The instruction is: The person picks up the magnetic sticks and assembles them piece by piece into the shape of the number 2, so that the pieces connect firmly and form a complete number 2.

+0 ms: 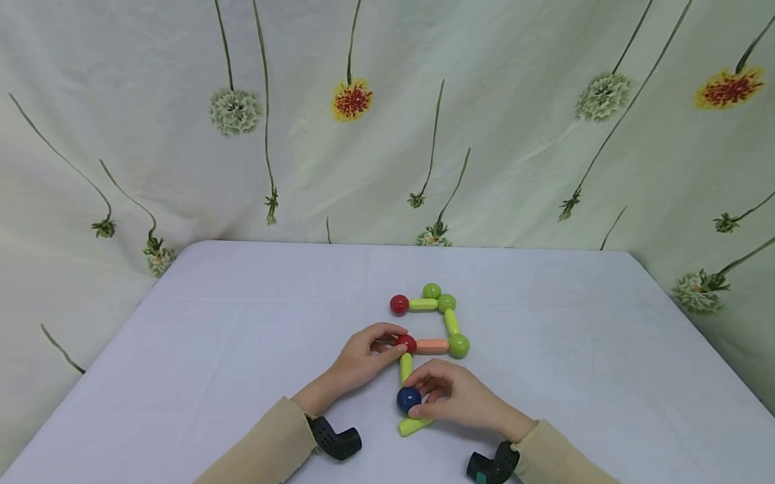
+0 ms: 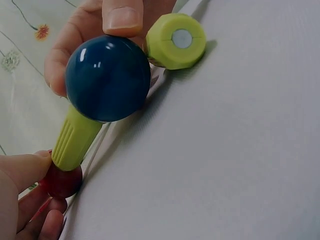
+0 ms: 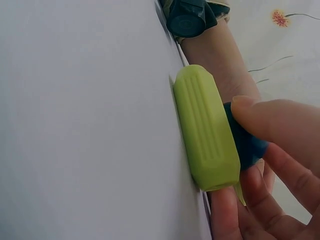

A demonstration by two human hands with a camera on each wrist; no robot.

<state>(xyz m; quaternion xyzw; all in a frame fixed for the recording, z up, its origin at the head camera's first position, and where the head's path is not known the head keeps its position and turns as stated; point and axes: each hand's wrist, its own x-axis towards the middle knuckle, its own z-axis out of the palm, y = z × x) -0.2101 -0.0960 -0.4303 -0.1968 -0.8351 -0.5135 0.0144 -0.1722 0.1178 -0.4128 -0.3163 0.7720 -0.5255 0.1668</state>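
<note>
My left hand (image 1: 359, 356) pinches a glossy red ball (image 1: 407, 343) between thumb and fingers. From that ball a yellow-green ridged rod (image 2: 76, 140) runs to a blue ball (image 2: 107, 78), which my right hand (image 1: 464, 398) grips by thumb and fingertips. Close beside the blue ball, on the near side, another yellow-green rod (image 3: 206, 127) lies on the table; the left wrist view shows a silver disc in its end. Whether this rod touches the blue ball I cannot tell. A salmon rod (image 1: 432, 346) links the held red ball to a green ball (image 1: 459, 345).
Beyond the hands, the chain continues through a yellow-green rod (image 1: 452, 322), a green ball (image 1: 446, 303) with another green ball (image 1: 431, 291) beside it, and a rod (image 1: 423, 304) ending at a red ball (image 1: 399, 304). A white cloth covers the table (image 1: 603, 367); floral fabric (image 1: 510, 117) hangs behind.
</note>
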